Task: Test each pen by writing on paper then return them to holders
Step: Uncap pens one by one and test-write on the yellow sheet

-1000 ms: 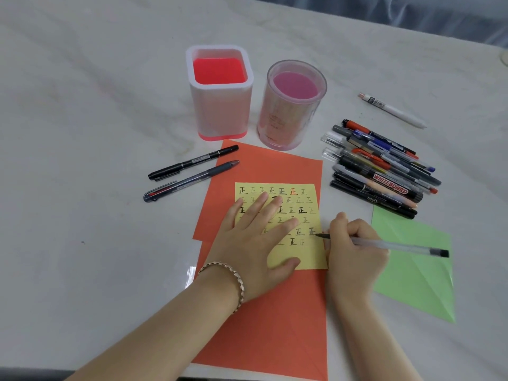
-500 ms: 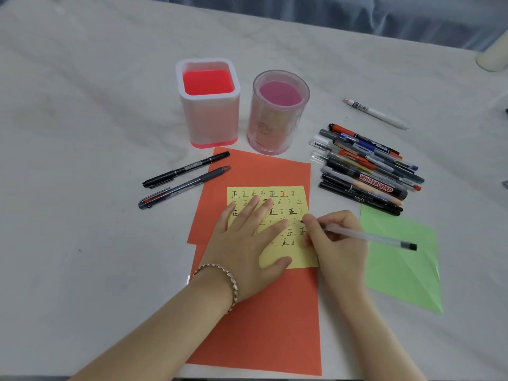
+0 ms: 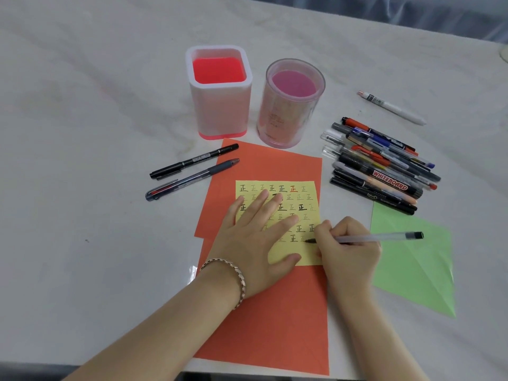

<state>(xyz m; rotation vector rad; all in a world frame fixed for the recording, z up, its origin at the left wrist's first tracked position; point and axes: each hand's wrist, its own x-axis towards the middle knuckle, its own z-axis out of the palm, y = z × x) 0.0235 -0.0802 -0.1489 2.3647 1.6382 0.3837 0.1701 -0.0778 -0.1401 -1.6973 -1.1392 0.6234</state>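
Left hand (image 3: 257,244) lies flat, fingers spread, pinning the yellow note (image 3: 277,222) at centre; right hand (image 3: 347,250) fingers clamp a clear pen (image 3: 376,237), tip on its right edge. Press lightly, keeping the paper steady.

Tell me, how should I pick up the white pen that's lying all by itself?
Pinch the white pen around the middle of its barrel, coming straight down from above. It lies flat on the table, apart from the pen pile, so both long sides look free for a thumb and finger. The middle should keep it balanced as you lift.
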